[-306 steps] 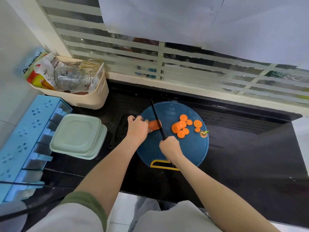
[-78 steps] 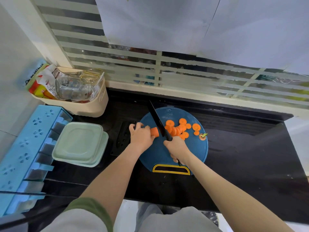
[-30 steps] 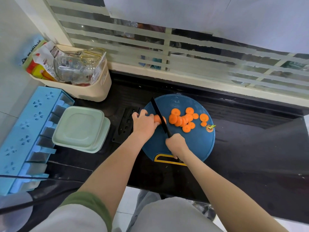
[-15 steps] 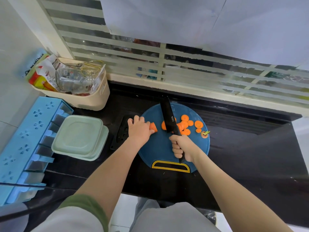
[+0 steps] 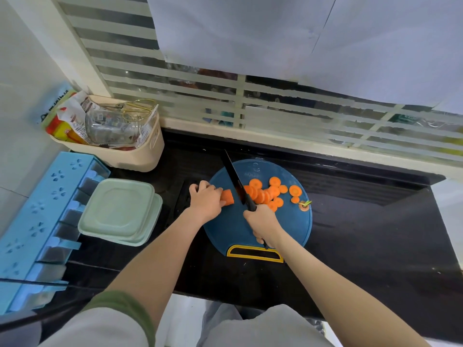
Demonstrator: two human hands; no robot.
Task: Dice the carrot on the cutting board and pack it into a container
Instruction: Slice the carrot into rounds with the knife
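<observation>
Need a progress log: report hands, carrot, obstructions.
Left hand holds short orange carrot stub; right hand grips black knife. Round slices piled on blue round cutting board. Nothing between blade and stub.

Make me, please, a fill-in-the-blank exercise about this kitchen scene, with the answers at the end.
1. The right hand grips the handle of a black ____.
2. The left hand holds the uncut carrot piece on the ____ cutting board.
3. The carrot slices lie to the ____ of the blade.
4. The stacked green containers sit to the ____ of the board.

Answers: knife; blue; right; left
</observation>
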